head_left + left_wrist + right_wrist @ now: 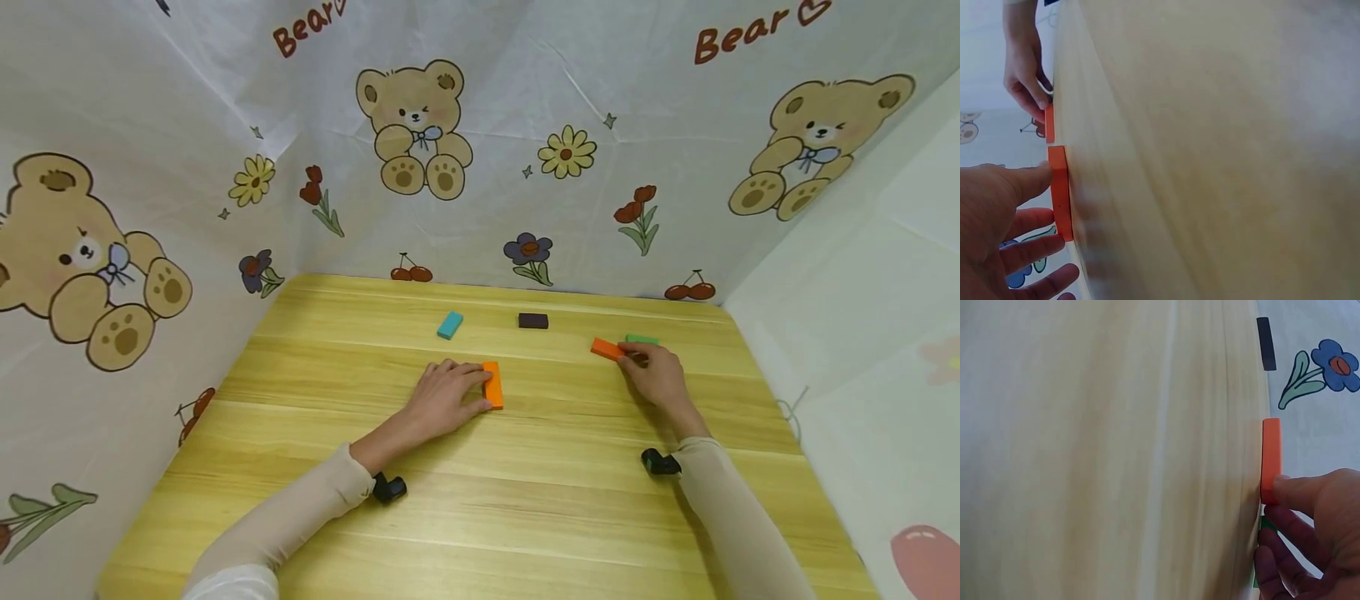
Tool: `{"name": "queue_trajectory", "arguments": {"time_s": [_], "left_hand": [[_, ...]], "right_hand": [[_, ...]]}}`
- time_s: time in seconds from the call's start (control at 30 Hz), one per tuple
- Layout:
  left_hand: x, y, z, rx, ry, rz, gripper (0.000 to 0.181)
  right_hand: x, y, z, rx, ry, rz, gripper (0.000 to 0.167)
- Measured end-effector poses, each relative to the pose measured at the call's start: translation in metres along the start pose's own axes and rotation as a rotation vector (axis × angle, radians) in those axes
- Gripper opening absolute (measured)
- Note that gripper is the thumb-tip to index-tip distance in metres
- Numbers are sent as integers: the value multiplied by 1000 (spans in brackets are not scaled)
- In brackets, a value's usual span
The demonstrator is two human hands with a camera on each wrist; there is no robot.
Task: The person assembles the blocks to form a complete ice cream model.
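The left hand (446,398) spans the orange block (492,386) lengthwise, thumb at the end toward the near edge of the surface (540,508) and fingers toward its far end. The block lies just to the right of the palm, its long axis running from near edge to far edge.

The right hand (656,375) pinches one end of the red-orange block (606,348) between thumb and fingertips. From there the block points left, slanting slightly toward the far edge, so its long axis lies crosswise to the orange one. It also sits closer to the far edge, with bare surface between the two.

Just past the right hand's fingers is the green block (642,339); the hand partly covers it, so its full outline is hard to judge. It seems to run along the far edge.

Farther out, the dark block (533,321) lies parallel to the far edge, between the hands. The blue block (450,325), angled, is nearer the left hand, beyond its knuckles.
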State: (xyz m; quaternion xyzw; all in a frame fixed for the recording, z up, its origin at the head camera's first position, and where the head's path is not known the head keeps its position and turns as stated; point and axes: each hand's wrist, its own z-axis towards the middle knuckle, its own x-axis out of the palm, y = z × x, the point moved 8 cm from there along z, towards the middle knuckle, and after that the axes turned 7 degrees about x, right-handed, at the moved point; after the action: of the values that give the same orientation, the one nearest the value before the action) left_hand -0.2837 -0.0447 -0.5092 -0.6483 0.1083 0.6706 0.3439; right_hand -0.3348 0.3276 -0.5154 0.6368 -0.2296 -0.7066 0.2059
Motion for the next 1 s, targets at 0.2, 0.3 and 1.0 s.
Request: {"name": "queue_trajectory", "arguments": {"time_s": [0.2,0.3,1.0], "left_hand": [[2,-2,3,19,1,-8,54],[4,-3,5,30,12,-3,54],[13,-19,14,98,66,-14,56]], "right_hand": [[3,4,2,-2,6,26,39],[6,4,4,-1,13,33,39],[24,21,12,7,62,69,40]]}}
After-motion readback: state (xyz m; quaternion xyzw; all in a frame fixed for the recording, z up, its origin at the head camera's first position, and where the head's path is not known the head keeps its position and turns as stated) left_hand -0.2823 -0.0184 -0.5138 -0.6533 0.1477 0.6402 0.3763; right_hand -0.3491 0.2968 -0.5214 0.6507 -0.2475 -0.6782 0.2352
